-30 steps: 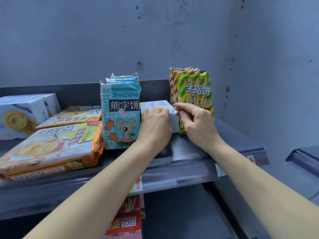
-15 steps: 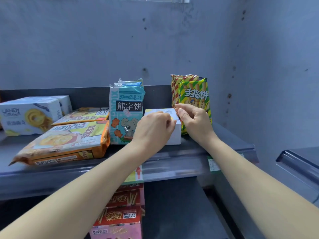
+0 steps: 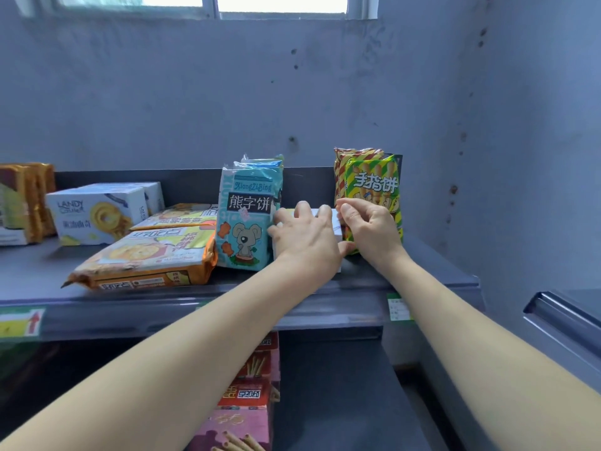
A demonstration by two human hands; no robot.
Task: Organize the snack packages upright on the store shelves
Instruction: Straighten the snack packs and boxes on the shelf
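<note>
So the teal pack (image 3: 248, 219) has a grey cartoon bear, orange biscuits and a black label strip. At the dark grey shelf's (image 3: 422, 271) right end there's a green-and-yellow bag (image 3: 374, 187) and a red-and-yellow striped bag (image 3: 349, 157). The flat pack (image 3: 143, 258) is orange and the white box (image 3: 336, 227) is plain.

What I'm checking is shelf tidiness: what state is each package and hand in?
Teal bear-print biscuit pack: upright.
Green finger-biscuit bag: upright.
Orange cookie pack: lying flat.
Small white box: between teal pack and green bag, mostly hidden by hands.
Left hand: fingers spread over small white box.
Right hand: pinches small white box's right edge.
</note>
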